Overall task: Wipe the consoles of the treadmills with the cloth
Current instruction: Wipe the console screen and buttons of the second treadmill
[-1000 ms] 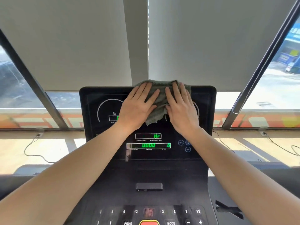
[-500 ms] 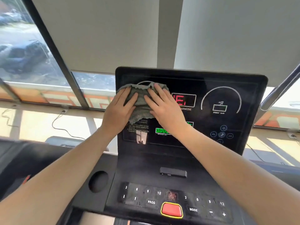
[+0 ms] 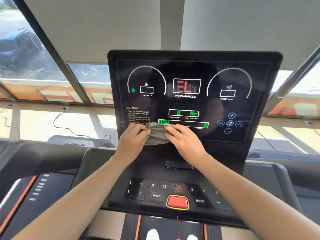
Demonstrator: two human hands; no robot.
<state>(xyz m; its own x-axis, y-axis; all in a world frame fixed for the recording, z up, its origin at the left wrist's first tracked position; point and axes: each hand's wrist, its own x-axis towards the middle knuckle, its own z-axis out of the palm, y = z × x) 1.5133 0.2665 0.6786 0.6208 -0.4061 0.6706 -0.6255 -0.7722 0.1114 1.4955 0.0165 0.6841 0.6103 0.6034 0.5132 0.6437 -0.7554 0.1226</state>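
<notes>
Both hands (image 3: 161,141) have slid the cloth (image 3: 156,134) from the console's (image 3: 259,104) top down to its lower left.

The grey, crumpled fabric cloth (image 3: 156,135) lies bunched against the lower left area of the black, glossy, upright treadmill console (image 3: 195,70). Its top edge overlaps the left end of the green-lit bottom readout bar.

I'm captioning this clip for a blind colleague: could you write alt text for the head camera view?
The left hand and right hand press a grey cloth against the lower left of a treadmill's black console. A keypad with a red button lies below; windows stand behind.
</notes>
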